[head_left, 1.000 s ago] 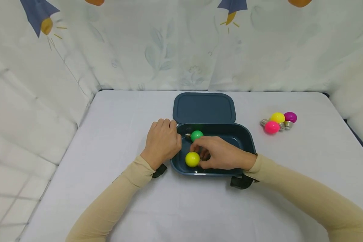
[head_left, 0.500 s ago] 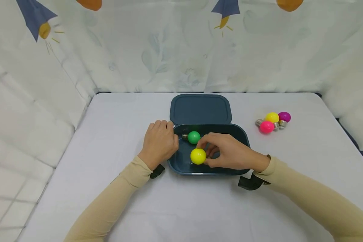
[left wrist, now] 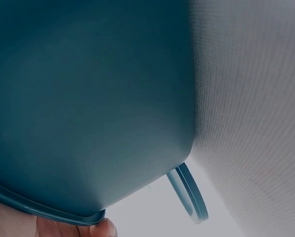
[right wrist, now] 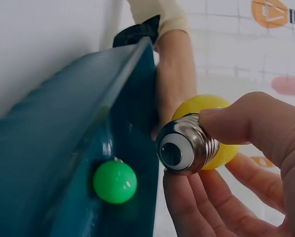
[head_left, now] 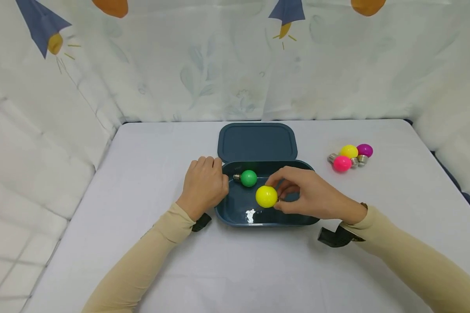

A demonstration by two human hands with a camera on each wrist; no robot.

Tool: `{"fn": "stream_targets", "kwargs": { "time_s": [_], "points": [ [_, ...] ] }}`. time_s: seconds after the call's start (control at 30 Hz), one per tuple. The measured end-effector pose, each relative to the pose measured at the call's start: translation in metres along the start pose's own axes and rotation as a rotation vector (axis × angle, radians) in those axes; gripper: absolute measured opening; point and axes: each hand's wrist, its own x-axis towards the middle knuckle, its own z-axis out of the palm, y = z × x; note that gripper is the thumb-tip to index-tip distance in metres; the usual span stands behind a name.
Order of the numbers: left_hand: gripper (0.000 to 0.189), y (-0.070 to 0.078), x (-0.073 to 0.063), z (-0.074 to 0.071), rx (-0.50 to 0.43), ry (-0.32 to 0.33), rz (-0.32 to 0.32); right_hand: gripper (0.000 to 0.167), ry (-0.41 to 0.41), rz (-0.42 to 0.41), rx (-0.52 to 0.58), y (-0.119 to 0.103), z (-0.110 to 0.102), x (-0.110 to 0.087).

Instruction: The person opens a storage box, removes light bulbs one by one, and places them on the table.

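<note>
A yellow light bulb with a metal screw base is pinched between thumb and fingers of my right hand, above the dark blue box. The right wrist view shows the thumb on its screw base. Inside the box, at the back left, a green bulb lies on its side, base to the left. My left hand grips the box's left rim; in the left wrist view its fingers curl at the rim, partly hidden.
Behind the box the dark blue lid lies flat on the white table. To the right, a pink bulb, another yellow bulb and a purple bulb lie grouped together. A printed curtain hangs behind the table.
My right hand has lifted the yellow bulb from low in the box's front left and moved it right. The green bulb is now fully uncovered. My left hand stays at the rim.
</note>
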Motion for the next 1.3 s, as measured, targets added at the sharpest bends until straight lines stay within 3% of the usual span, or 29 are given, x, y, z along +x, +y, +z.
{"fn": "stream_targets", "kwargs": {
  "time_s": [0.47, 1.3],
  "points": [
    [0.018, -0.007, -0.006, -0.005, -0.014, -0.007, -0.011, 0.049, 0.118, 0.036, 0.042, -0.002, -0.020, -0.017],
    [0.020, -0.016, -0.021, -0.021, -0.020, -0.010, -0.002, 0.058, 0.368, -0.011, 0.075, 0.004, -0.044, -0.042]
  ]
}}
